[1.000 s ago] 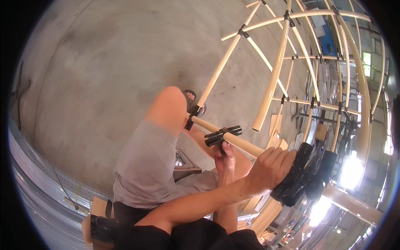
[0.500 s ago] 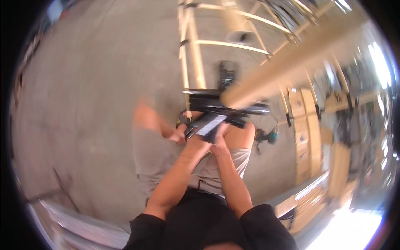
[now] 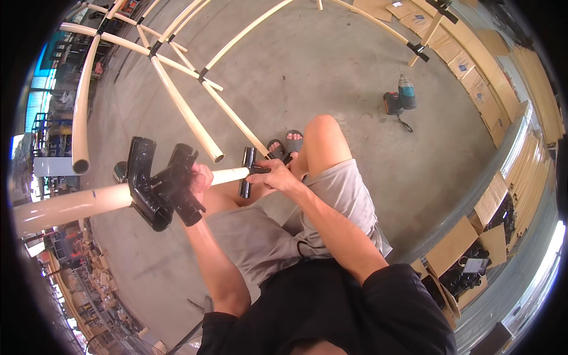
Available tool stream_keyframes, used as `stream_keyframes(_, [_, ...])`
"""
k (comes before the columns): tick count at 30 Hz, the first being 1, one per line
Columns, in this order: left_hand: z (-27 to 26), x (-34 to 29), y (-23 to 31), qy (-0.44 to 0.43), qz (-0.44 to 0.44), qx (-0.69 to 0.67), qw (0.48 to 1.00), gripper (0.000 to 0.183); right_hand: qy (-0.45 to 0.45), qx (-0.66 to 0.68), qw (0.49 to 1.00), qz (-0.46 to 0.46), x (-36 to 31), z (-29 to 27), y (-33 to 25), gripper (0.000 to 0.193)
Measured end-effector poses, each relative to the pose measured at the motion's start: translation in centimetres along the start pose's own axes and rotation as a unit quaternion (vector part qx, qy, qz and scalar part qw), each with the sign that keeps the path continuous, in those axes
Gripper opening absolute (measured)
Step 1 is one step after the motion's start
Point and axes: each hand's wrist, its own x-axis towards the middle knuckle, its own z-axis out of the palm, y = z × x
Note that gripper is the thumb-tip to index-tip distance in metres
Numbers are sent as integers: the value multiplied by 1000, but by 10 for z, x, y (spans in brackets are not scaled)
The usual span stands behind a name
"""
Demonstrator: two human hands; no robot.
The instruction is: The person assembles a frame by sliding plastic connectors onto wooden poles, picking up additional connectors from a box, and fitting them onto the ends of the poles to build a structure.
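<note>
A cream pipe (image 3: pixel 222 176) runs across in front of my lap, with black clamp-like pipe joints along it. My left hand (image 3: pixel 202 179) is closed around the large black pipe joint (image 3: pixel 184 180), whose body partly hides the fingers. Beside that joint is another black joint piece (image 3: pixel 144 183), where a thick cream pipe (image 3: pixel 71 207) reaches toward the left rim. My right hand (image 3: pixel 274 176) grips a smaller black pipe joint (image 3: pixel 247 171) at the pipe's right part, fingers pressed on its side.
A frame of cream pipes (image 3: pixel 177 89) with black joints stands ahead and left, some pipe ends pointing toward me. A teal cordless drill (image 3: pixel 406 94) stands on the floor at right. An open cardboard box (image 3: pixel 452 248) holds black parts. Flattened cartons (image 3: pixel 473 77) lie along the right.
My view has swung, so the frame now appears at left and the drill farther ahead. My hands, close together over blurred black parts before, are now apart along the pipe.
</note>
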Motion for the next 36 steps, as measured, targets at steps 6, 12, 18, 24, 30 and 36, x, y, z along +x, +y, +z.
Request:
stream_keyframes(6, [15,2,7,81,-2,41,996,24,-77,-26,996,28,3,-14,-16,61])
stream_keyframes(12, [35,-3,22,195,-27,100,975,24,-190,45,980,-43,-17,9,-39,82])
stream_keyframes(18, [47,-10,20,213,-15,118,970,21,-83,93,987,-105,-37,36,-10,82])
stream_keyframes(24, [69,-14,20,275,-17,130,952,22,-35,170,981,-84,-37,43,-2,74])
stream_keyframes(30, [88,-14,26,310,-38,159,937,22,-117,55,991,29,-34,15,-54,53])
stream_keyframes(36, [90,-10,30,270,-27,149,951,24,4,199,976,-89,-49,52,-12,59])
